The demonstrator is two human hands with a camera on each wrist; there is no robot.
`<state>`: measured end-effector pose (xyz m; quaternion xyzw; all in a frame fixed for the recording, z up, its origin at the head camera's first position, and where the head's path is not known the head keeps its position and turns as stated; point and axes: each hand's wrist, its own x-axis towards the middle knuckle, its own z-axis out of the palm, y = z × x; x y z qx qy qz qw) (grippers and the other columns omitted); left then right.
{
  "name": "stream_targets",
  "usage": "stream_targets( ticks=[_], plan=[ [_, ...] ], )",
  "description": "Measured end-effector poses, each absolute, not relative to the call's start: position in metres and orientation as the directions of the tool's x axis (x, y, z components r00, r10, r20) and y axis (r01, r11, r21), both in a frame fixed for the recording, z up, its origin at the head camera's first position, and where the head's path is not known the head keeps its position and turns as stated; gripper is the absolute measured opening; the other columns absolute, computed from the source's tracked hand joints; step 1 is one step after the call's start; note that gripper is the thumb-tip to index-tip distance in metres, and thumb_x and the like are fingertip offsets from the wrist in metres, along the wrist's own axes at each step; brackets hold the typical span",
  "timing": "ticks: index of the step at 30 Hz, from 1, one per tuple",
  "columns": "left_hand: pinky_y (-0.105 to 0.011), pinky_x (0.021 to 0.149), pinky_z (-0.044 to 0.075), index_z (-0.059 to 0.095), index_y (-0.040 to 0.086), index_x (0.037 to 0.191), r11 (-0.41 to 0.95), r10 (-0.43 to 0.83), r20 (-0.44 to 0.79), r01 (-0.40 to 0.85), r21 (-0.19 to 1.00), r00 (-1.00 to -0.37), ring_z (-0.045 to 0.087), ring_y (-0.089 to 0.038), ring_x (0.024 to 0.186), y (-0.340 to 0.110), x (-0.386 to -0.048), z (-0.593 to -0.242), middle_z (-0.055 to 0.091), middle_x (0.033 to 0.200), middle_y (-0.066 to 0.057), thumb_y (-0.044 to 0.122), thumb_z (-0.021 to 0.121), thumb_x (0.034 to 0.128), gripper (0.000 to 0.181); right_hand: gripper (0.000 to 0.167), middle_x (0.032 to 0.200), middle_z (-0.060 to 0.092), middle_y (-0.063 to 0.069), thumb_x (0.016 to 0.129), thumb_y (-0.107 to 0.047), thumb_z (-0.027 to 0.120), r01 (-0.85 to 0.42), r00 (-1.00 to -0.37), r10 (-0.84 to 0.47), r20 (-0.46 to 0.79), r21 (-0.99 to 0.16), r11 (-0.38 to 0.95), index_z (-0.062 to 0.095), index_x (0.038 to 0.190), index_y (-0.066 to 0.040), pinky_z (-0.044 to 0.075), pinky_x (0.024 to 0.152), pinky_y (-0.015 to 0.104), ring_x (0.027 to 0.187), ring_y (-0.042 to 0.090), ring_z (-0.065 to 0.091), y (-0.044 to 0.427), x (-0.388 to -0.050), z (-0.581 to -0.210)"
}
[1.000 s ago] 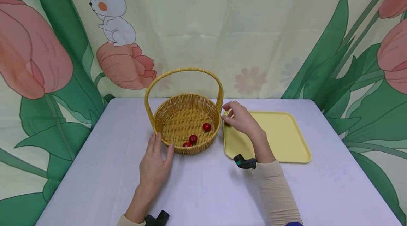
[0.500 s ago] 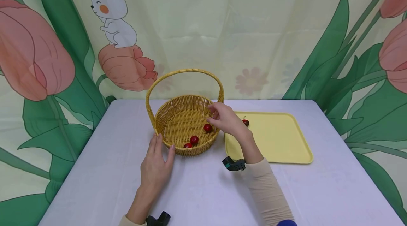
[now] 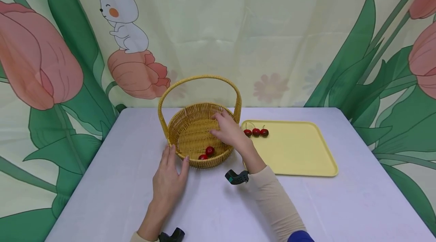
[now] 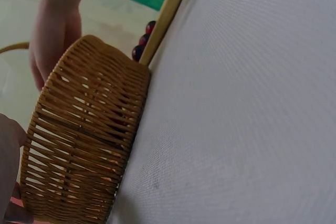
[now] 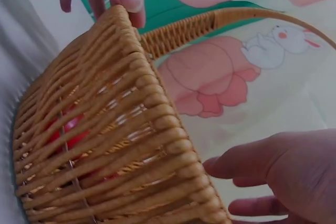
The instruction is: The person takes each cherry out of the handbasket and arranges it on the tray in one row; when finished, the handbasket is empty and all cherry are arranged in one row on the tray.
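A wicker basket (image 3: 190,109) with a tall handle stands left of centre, with two red cherries (image 3: 209,151) visible near its front inside wall. My left hand (image 3: 169,181) touches the basket's front left rim, fingers fairly straight and thumb spread. Over the basket's right side is my right hand (image 3: 231,130), thumb and fingers apart, with nothing visible between them; it hides part of the basket's inside. In the right wrist view, the right hand (image 5: 289,174) is beside the wicker rim (image 5: 170,121). Three cherries with stems (image 3: 256,132) lie side by side at the yellow tray's back left corner.
The yellow tray (image 3: 293,151) lies flat to the right of the basket. Both stand on a table with a white cloth (image 3: 211,204). Behind the table hangs a curtain (image 3: 289,45) printed with tulips and a rabbit.
My right hand has moved left from the tray's back left corner to over the basket, uncovering the cherries on the tray. The basket's rightmost cherry is now out of sight. The left hand stays at the rim.
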<state>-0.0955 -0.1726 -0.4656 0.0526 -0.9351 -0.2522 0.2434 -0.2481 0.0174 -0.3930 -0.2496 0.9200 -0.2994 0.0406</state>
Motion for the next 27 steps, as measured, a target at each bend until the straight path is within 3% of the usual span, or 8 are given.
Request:
stream_targets(
  ticks=[7,15,27],
  plan=[
    [-0.057,0.094,0.054,0.045,-0.005,0.147,0.869,-0.217,0.440,0.033,0.494,-0.871,0.048,-0.043,0.137,-0.172,-0.097,-0.465,0.043,0.152,-0.029,0.044,0.056,0.0999,0.069,0.050,0.145,0.044,0.022,0.093,-0.020,0.071,-0.389,-0.893,-0.449,-0.004,-0.492,0.779,0.055,0.138,-0.005,0.048,0.104,0.052,0.131,0.040,0.046,0.007,-0.254,-0.402],
    [-0.057,0.093,0.054,0.046,-0.005,0.146,0.870,-0.223,0.441,0.027,0.493,-0.869,0.049,-0.043,0.137,-0.171,-0.096,-0.464,0.045,0.151,-0.029,0.043,0.057,0.0994,0.068,0.043,0.138,0.046,0.023,0.090,-0.012,0.071,-0.390,-0.894,-0.442,-0.067,-0.366,0.845,0.060,0.131,-0.005,0.052,0.094,0.051,0.127,0.042,0.045,0.001,-0.253,-0.411],
    [-0.058,0.096,0.052,0.047,-0.004,0.146,0.872,-0.229,0.440,0.018,0.489,-0.868,0.048,-0.044,0.137,-0.172,-0.096,-0.465,0.045,0.151,-0.029,0.045,0.057,0.0993,0.068,0.041,0.137,0.050,0.024,0.089,-0.007,0.071,-0.380,-0.881,-0.457,-0.126,-0.386,0.840,0.060,0.129,-0.004,0.047,0.103,0.052,0.124,0.044,0.051,-0.003,-0.257,-0.413]
  ],
)
